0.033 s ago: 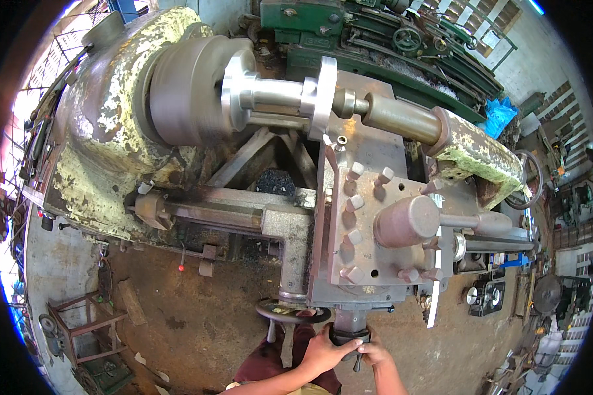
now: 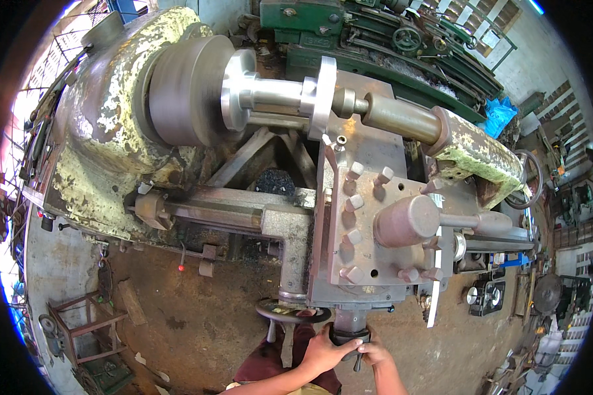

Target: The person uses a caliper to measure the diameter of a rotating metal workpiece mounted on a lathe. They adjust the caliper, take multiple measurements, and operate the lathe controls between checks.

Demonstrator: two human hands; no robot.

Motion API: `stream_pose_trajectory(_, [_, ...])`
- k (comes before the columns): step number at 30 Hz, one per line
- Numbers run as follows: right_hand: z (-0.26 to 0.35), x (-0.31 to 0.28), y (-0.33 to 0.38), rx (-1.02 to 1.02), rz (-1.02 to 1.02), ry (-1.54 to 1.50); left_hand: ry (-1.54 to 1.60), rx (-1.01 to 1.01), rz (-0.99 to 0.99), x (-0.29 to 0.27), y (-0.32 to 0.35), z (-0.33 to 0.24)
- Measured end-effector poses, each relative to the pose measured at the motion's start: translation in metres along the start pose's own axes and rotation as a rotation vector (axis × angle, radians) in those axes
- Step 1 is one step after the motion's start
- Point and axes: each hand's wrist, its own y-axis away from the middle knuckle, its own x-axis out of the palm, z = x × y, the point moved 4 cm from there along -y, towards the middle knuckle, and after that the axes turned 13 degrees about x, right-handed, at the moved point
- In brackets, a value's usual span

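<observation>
My left hand (image 2: 325,355) and my right hand (image 2: 374,350) are wrapped around the small dark cross-slide handwheel (image 2: 346,336) at the front of a metal lathe. A short crank handle (image 2: 358,363) hangs between them. Above them sits a square tool post (image 2: 357,260) with several square-headed bolts and a round clamp hub with a lever (image 2: 468,222). The cutting tool (image 2: 331,150) points at the shiny flange (image 2: 323,99) of a spool-shaped metal workpiece (image 2: 277,92). Its left end meets the motion-blurred chuck (image 2: 188,92); the tailstock centre (image 2: 349,104) bears on its right end.
A larger carriage handwheel (image 2: 293,311) is just left of my hands. Dark chips (image 2: 275,182) lie heaped on the bed. Behind stands a green lathe (image 2: 389,39) with a blue plastic bag (image 2: 499,117) near it. A rusty metal stand (image 2: 89,322) is at lower left.
The blurred chuck looks different at its right edge, where a jutting shape no longer shows, as it spins. My hands and the tool post show no visible shift.
</observation>
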Motion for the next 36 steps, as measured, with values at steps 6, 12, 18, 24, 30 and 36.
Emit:
stream_pose_trajectory(6, [0.002, 0.002, 0.001, 0.009, -0.009, -0.001, -0.032, 0.012, -0.007, 0.003, 0.000, 0.003])
stream_pose_trajectory(12, [0.002, 0.002, 0.001, 0.016, -0.009, -0.004, -0.055, 0.066, -0.058, 0.007, 0.000, 0.008])
stream_pose_trajectory(18, [-0.004, -0.004, -0.003, 0.016, 0.023, -0.039, -0.052, 0.052, -0.052, 0.005, 0.001, 0.003])
stream_pose_trajectory(24, [-0.008, -0.012, -0.004, 0.027, 0.020, -0.031, -0.072, 0.046, -0.038, 0.009, 0.002, 0.010])
stream_pose_trajectory(30, [0.000, -0.002, 0.009, -0.024, -0.128, 0.023, 0.431, 0.072, 0.083, 0.012, -0.008, 0.038])
stream_pose_trajectory(36, [0.008, 0.017, 0.014, -0.068, -0.204, 0.118, 0.641, 0.033, 0.127, 0.017, -0.010, 0.046])
